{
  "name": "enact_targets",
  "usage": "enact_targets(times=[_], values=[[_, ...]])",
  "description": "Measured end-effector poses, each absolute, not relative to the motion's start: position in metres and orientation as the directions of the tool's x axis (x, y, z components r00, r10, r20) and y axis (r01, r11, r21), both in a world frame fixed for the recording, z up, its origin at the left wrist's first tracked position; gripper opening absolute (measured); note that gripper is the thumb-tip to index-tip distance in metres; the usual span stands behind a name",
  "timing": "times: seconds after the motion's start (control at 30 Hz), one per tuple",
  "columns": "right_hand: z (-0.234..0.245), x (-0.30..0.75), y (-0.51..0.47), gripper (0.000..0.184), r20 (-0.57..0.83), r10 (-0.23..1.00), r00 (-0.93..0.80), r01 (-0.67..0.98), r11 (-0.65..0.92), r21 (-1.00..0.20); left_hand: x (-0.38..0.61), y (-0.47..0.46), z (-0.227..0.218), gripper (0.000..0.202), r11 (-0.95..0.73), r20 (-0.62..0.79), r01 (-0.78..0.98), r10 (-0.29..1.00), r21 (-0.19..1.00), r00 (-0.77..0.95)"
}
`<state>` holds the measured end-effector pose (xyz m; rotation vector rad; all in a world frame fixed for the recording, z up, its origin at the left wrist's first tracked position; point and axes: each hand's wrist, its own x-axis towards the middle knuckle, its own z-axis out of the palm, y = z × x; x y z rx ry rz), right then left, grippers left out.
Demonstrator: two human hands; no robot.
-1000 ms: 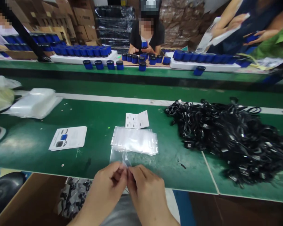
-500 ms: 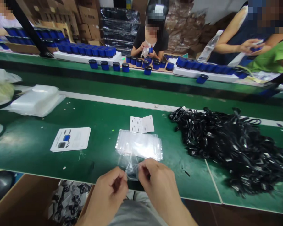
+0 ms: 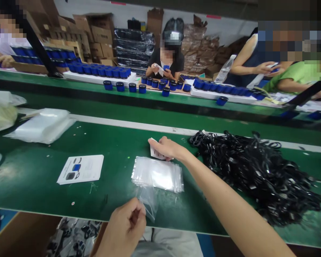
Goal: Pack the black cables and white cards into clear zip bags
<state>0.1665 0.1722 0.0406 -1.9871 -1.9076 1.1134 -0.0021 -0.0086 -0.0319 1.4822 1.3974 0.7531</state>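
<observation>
At the table's front edge, my left hand (image 3: pixel 128 223) is closed in a pinch on the edge of a clear plastic bag (image 3: pixel 149 203). The bag hangs slack and looks flat. Beyond it lies a stack of clear zip bags (image 3: pixel 160 175). My right hand (image 3: pixel 166 147) reaches over the far side of that stack and grips a folded white leaflet (image 3: pixel 155 153), its thumb along the top. The hand hides much of the leaflet. To the left, a pile of printed leaflets (image 3: pixel 82 169) lies on the green table (image 3: pixel 112 142).
A heap of black cables (image 3: pixel 246 175) fills the right side. At the left lies a stack of plastic bags (image 3: pixel 44 125). Below the edge, a cardboard box (image 3: pixel 24 232) holds bagged parts. Blue jars (image 3: pixel 98 70) line the far bench, where other people handle items.
My right hand has left the clear bag and moved forward onto the folded leaflet. My left hand still pinches the bag. The camera view has tilted slightly upward.
</observation>
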Motion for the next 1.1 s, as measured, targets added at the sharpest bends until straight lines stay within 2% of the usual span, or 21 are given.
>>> enact_targets(times=[0.13,0.3,0.4,0.53,0.63,0.7,0.77,0.87,0.9,0.93,0.97,1.0,1.07,1.1], values=[[0.04,0.169,0.172,0.061,-0.459,0.882,-0.106,0.769,-0.22,-0.6,-0.001,-0.007,-0.03,0.018,0.065,-0.148,0.418,0.974,0.906,0.169],[0.034,0.177,0.18,0.038,-0.456,0.871,-0.184,0.704,-0.206,-0.679,-0.001,-0.007,-0.023,0.018,0.147,-0.231,0.412,0.959,0.899,0.162],[0.038,0.186,0.171,0.027,-0.373,0.908,-0.193,0.663,-0.16,-0.731,-0.001,-0.005,-0.016,0.02,0.279,-0.327,0.285,0.935,0.917,0.139],[0.053,0.195,0.114,0.023,-0.175,0.963,-0.206,0.624,-0.009,-0.781,-0.004,0.003,-0.003,0.03,0.394,-0.406,0.148,0.912,0.907,0.061],[0.055,0.191,0.055,0.024,-0.15,0.897,-0.415,0.571,0.129,-0.81,-0.005,0.009,0.003,0.031,0.396,-0.398,0.111,0.917,0.911,-0.009],[0.048,0.182,0.024,0.023,-0.113,0.881,-0.459,0.595,0.211,-0.776,-0.003,0.012,0.005,0.031,0.33,-0.327,0.181,0.944,0.927,-0.048],[0.034,0.169,0.005,0.02,-0.025,0.901,-0.433,0.583,0.259,-0.77,0.001,0.014,0.004,0.031,0.198,-0.166,0.333,0.978,0.922,-0.124],[0.011,0.148,-0.011,0.01,0.15,0.974,-0.171,0.509,0.218,-0.833,0.006,0.016,0.002,0.026,0.06,0.073,0.512,0.969,0.857,-0.237],[0.005,0.142,-0.015,0.021,0.165,0.985,-0.043,0.456,0.167,-0.874,0.007,0.017,0.002,0.025,0.049,0.115,0.532,0.956,0.845,-0.27],[0.0,0.136,-0.019,0.038,0.129,0.99,0.056,0.366,0.1,-0.925,0.008,0.017,0.002,0.025,0.044,0.141,0.54,0.945,0.84,-0.296],[-0.004,0.132,-0.023,0.05,0.034,0.995,0.093,0.242,0.01,-0.97,0.008,0.018,0.002,0.024,0.044,0.155,0.543,0.937,0.839,-0.314],[-0.007,0.129,-0.026,0.052,-0.097,0.994,0.045,0.109,-0.101,-0.989,0.007,0.019,0.003,0.024,0.043,0.162,0.544,0.932,0.838,-0.324],[-0.009,0.128,-0.03,0.033,-0.3,0.94,-0.163,-0.038,-0.31,-0.95,0.006,0.02,0.004,0.024,0.041,0.162,0.541,0.933,0.84,-0.322],[-0.009,0.131,-0.03,0.026,-0.321,0.922,-0.216,-0.012,-0.331,-0.944,0.006,0.02,0.005,0.023,0.042,0.152,0.535,0.937,0.844,-0.313]])
